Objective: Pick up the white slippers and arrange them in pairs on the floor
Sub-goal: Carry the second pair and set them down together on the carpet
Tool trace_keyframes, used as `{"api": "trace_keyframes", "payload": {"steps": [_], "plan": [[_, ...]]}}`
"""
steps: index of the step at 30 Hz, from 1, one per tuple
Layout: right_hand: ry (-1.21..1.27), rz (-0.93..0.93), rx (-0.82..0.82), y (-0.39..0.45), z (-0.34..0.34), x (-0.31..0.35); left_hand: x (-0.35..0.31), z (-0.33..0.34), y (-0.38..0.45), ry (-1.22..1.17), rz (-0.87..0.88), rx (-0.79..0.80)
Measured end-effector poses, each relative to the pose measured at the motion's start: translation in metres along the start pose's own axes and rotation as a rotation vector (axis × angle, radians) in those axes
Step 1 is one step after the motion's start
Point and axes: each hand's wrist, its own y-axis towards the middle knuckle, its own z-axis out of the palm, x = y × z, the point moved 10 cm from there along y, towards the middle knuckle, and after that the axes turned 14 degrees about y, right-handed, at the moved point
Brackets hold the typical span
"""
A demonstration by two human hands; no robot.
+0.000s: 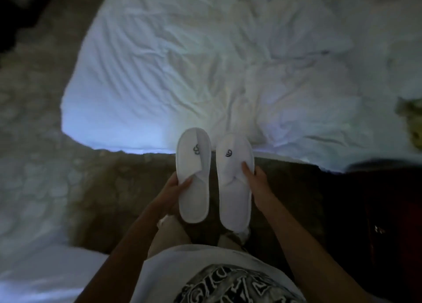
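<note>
The left hand (177, 185) holds one white fabric slipper (194, 174); the right hand (254, 177) holds a second white fabric slipper (235, 179) just beside it, to its right. Both slippers point toward the rumpled white bed sheet (205, 62) ahead, above the patterned carpet floor (118, 188) between bed edge and person.

Two white slippers, the left slipper (193, 174) and the right slipper (234, 179) (each bears one dark logo). Two hands: left hand (177, 188), right hand (254, 179). Two beds, the far bed (205, 62) and a near bed (34, 275). One dark cabinet (388, 211).
</note>
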Motion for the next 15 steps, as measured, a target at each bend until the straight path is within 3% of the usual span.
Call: {"api": "trace_keyframes", "payload": {"steps": [5,15], "plan": [[-0.164,0.032,0.168,0.003,0.166,-0.014,0.053,-0.152,-0.027,-0.243,-0.047,-0.134],[-0.481,0.052,0.381,-0.009,0.500,-0.070,0.100,-0.429,-0.072,-0.490,-0.057,-0.431]]}}
